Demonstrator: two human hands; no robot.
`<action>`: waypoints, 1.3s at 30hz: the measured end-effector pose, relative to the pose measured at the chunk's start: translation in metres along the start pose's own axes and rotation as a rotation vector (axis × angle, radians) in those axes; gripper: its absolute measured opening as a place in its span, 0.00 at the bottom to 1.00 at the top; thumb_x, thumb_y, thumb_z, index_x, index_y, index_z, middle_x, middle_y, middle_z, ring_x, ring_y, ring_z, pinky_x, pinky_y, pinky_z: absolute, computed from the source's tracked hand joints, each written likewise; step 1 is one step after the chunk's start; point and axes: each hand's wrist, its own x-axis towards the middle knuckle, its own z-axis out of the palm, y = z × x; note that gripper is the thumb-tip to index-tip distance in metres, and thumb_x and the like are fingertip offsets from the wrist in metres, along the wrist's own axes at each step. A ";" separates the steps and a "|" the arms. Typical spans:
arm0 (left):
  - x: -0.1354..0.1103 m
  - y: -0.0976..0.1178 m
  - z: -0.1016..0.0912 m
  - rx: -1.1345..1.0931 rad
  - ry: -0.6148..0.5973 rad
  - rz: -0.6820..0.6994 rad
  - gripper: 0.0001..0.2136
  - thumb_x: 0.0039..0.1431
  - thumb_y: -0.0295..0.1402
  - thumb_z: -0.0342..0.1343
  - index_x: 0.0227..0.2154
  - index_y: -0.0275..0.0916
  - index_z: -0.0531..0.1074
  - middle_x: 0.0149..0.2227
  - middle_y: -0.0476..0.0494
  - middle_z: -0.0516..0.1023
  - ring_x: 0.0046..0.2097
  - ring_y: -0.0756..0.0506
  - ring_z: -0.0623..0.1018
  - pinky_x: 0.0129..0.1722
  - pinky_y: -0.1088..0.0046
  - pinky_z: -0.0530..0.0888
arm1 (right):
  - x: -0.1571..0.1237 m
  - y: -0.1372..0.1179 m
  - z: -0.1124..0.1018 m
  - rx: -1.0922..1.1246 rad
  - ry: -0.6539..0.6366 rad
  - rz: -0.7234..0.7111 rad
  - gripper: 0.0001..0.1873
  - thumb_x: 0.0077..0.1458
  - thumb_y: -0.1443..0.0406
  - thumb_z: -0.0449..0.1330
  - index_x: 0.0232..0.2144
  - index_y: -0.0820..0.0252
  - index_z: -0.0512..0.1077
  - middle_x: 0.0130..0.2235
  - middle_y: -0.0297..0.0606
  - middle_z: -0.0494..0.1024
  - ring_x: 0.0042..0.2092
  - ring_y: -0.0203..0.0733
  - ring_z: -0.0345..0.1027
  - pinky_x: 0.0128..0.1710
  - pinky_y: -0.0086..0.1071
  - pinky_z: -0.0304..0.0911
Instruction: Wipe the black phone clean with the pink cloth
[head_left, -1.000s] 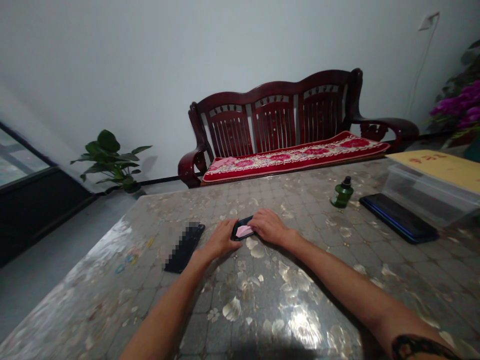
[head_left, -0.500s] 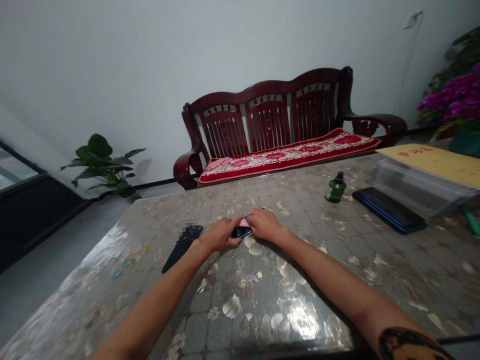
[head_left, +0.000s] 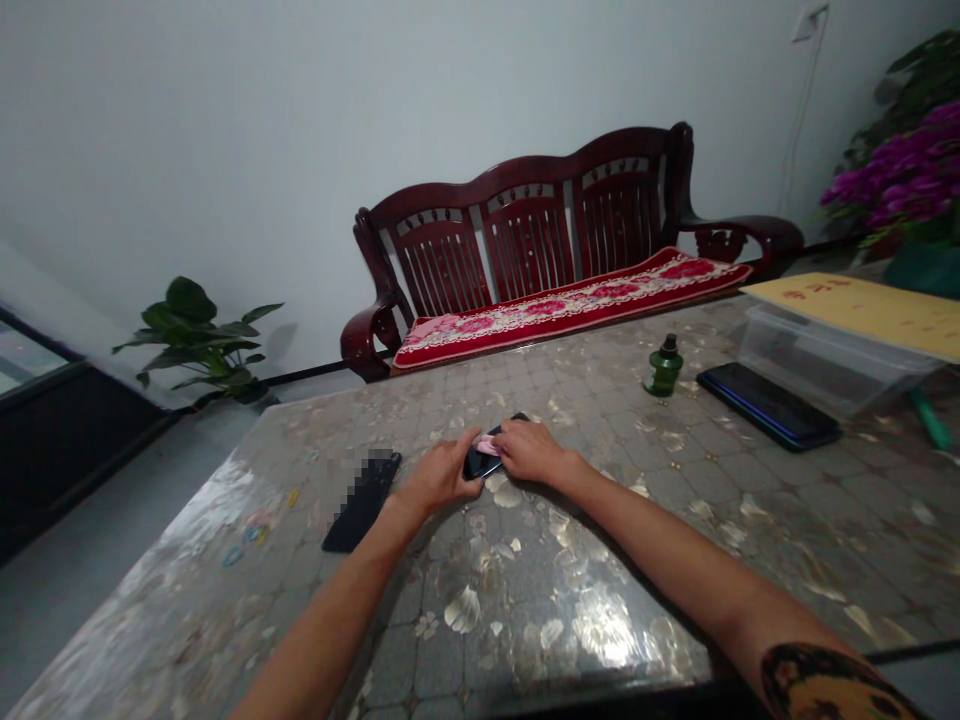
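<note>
Item, left hand (head_left: pixel 441 472): thumb and fingers parted around one end of a dark phone (head_left: pixel 475 465), clasping its edges; this grip likely braces the phone against sliding.
Item, the phone: lying between your two hands, its far end reaching past your right fingers; whether it rests fully on the table (head_left: pixel 555 560) you cannot tell.
Item, right hand (head_left: pixel 531 448): fingers bunched over the phone, pinching a folded pink cloth (head_left: pixel 487 445) against its face; fingertips partly hidden. Bunched so, the cloth probably stays controllable under light pressure.
Item, black flat case-like object (head_left: pixel 367 505): left of your left hand, beside the forearm, apart from the phone.
Item, green bottle (head_left: pixel 664 370): upright, beyond and right of your right hand, seemingly placed clear of your forearm.
</note>
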 end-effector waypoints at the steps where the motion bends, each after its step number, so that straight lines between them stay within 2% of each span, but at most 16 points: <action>1: -0.001 0.001 0.002 0.006 0.004 -0.007 0.37 0.52 0.37 0.61 0.65 0.40 0.57 0.47 0.38 0.80 0.49 0.37 0.79 0.49 0.66 0.73 | -0.002 0.001 0.000 -0.005 -0.004 -0.017 0.17 0.63 0.64 0.51 0.44 0.59 0.79 0.44 0.47 0.79 0.46 0.48 0.72 0.44 0.33 0.63; 7: -0.005 0.006 0.007 0.010 0.020 -0.046 0.37 0.51 0.37 0.61 0.65 0.43 0.57 0.47 0.40 0.80 0.49 0.38 0.79 0.50 0.65 0.72 | -0.015 0.015 0.001 -0.061 0.043 0.048 0.16 0.61 0.66 0.52 0.41 0.61 0.79 0.43 0.48 0.78 0.45 0.48 0.72 0.41 0.33 0.62; 12: -0.009 0.005 0.003 -0.004 0.009 -0.035 0.37 0.51 0.36 0.61 0.65 0.43 0.57 0.47 0.40 0.80 0.50 0.38 0.78 0.51 0.66 0.72 | -0.022 0.020 0.004 -0.011 0.018 -0.030 0.14 0.59 0.66 0.54 0.40 0.59 0.79 0.42 0.45 0.78 0.44 0.45 0.71 0.41 0.32 0.61; 14: -0.010 0.005 0.002 0.016 -0.005 -0.044 0.36 0.51 0.36 0.60 0.65 0.43 0.57 0.47 0.40 0.80 0.50 0.38 0.78 0.51 0.66 0.72 | -0.023 0.025 0.003 -0.007 0.036 0.022 0.14 0.59 0.66 0.54 0.39 0.58 0.79 0.42 0.44 0.79 0.44 0.45 0.71 0.40 0.31 0.61; 19: -0.010 0.008 0.005 0.064 -0.006 -0.054 0.33 0.52 0.37 0.59 0.62 0.41 0.60 0.50 0.38 0.80 0.51 0.38 0.78 0.53 0.66 0.71 | -0.027 0.042 0.001 -0.031 0.115 0.253 0.13 0.58 0.67 0.54 0.37 0.59 0.79 0.43 0.45 0.79 0.45 0.45 0.72 0.40 0.30 0.61; 24: -0.011 0.011 0.008 0.058 -0.016 -0.036 0.28 0.54 0.34 0.59 0.59 0.43 0.65 0.53 0.37 0.78 0.56 0.38 0.76 0.57 0.64 0.68 | -0.029 0.044 0.002 -0.010 0.090 0.248 0.14 0.58 0.66 0.54 0.40 0.57 0.79 0.43 0.43 0.80 0.47 0.46 0.73 0.43 0.32 0.63; 27: -0.009 0.014 0.008 0.065 -0.014 -0.045 0.24 0.57 0.36 0.59 0.57 0.42 0.67 0.54 0.35 0.78 0.55 0.36 0.76 0.57 0.61 0.68 | -0.028 0.042 0.001 0.003 0.080 0.296 0.15 0.60 0.66 0.53 0.43 0.55 0.79 0.45 0.43 0.79 0.48 0.46 0.73 0.43 0.32 0.63; 30: -0.003 0.022 0.011 0.058 0.010 -0.076 0.23 0.61 0.41 0.57 0.57 0.40 0.67 0.54 0.33 0.76 0.55 0.35 0.76 0.56 0.59 0.69 | -0.026 0.042 0.001 0.009 0.060 0.320 0.16 0.63 0.65 0.51 0.44 0.56 0.78 0.47 0.44 0.79 0.48 0.46 0.73 0.43 0.32 0.64; 33: 0.010 0.033 0.020 0.039 0.036 -0.075 0.26 0.62 0.44 0.56 0.59 0.36 0.65 0.57 0.30 0.74 0.57 0.34 0.74 0.57 0.60 0.68 | -0.025 0.041 0.003 0.008 0.059 0.314 0.16 0.63 0.65 0.51 0.44 0.56 0.78 0.47 0.45 0.79 0.48 0.47 0.73 0.44 0.32 0.64; 39: 0.032 0.050 0.033 0.035 0.052 -0.097 0.27 0.63 0.40 0.56 0.61 0.35 0.61 0.62 0.30 0.68 0.62 0.36 0.70 0.60 0.62 0.65 | -0.025 0.043 0.006 0.026 0.078 0.320 0.16 0.62 0.65 0.51 0.45 0.56 0.78 0.46 0.45 0.79 0.47 0.46 0.73 0.43 0.32 0.64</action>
